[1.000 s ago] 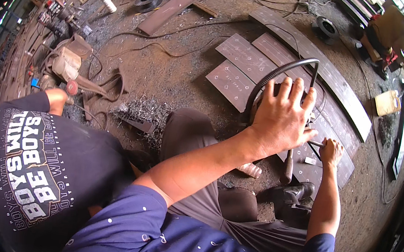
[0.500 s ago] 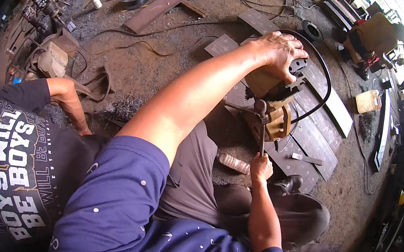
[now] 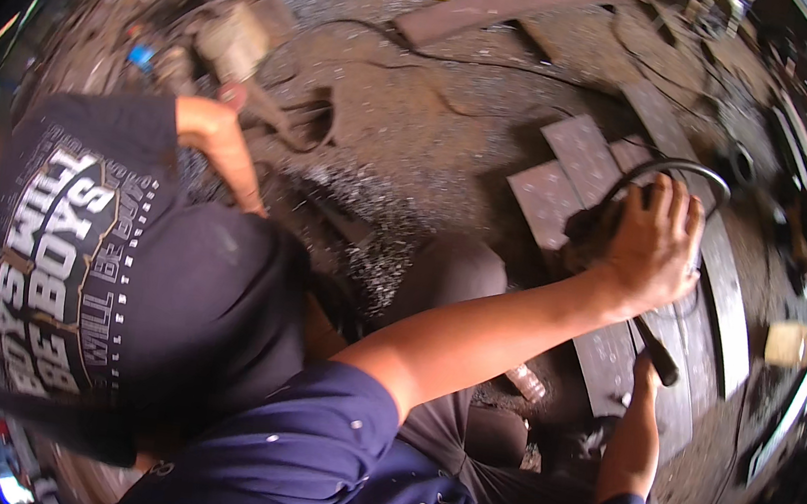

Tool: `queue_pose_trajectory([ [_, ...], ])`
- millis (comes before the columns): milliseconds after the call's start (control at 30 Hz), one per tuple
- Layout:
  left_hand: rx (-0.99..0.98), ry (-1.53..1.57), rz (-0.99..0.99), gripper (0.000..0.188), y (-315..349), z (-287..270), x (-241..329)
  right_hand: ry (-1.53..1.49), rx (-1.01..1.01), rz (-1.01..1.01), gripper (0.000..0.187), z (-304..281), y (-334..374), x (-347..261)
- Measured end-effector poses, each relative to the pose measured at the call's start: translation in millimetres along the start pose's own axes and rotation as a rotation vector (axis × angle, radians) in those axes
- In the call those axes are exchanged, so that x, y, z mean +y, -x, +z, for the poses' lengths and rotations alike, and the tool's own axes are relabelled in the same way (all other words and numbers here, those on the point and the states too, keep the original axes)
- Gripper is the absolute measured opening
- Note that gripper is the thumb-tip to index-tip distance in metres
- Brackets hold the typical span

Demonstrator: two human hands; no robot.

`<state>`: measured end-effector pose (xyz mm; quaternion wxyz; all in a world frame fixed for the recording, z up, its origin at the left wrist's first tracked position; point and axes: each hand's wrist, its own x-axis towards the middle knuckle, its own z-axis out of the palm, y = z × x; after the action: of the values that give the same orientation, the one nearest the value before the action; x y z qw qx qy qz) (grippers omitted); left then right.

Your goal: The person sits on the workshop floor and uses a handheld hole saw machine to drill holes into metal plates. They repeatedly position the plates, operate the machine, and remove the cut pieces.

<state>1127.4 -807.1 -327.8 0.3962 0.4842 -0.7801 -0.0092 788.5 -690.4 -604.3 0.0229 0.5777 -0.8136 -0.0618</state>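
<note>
My left arm reaches across to a magnetic drill (image 3: 582, 236), and my left hand (image 3: 658, 245) is curled over its top. Most of the drill is hidden beneath that hand; its thick black cable (image 3: 681, 165) arches behind. Below, a lever with a black grip (image 3: 661, 356) slants out from the machine. My right hand (image 3: 646, 375) is close beside this lever, partly behind it; its fingers are blurred, and what they hold cannot be made out. Flat grey steel plates (image 3: 601, 367) lie under and around the drill.
At left, close by, a person in a black printed T-shirt (image 3: 219, 280) bends forward, forearm (image 3: 229, 155) reaching down. Metal shavings (image 3: 377, 219) cover the floor there. A curved steel strip (image 3: 514, 9) lies at the back, a yellowish jerrycan (image 3: 788, 344) at right. Cables (image 3: 467, 60) cross the floor.
The view has swung left, so the drill and plates appear farther right and the other person looms larger. My left hand stays on the drill's top. The lever's black grip has come into sight.
</note>
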Motion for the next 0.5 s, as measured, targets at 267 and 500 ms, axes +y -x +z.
queue_pose_trajectory([
  [267,-0.182,-0.035,0.154,0.080,-34,13,-61,-0.055,-0.217,0.213,0.032,-32,40,-80],
  [500,-0.474,0.030,0.373,0.085,-96,43,-89,-0.155,-0.187,0.322,0.033,9,80,-131],
])
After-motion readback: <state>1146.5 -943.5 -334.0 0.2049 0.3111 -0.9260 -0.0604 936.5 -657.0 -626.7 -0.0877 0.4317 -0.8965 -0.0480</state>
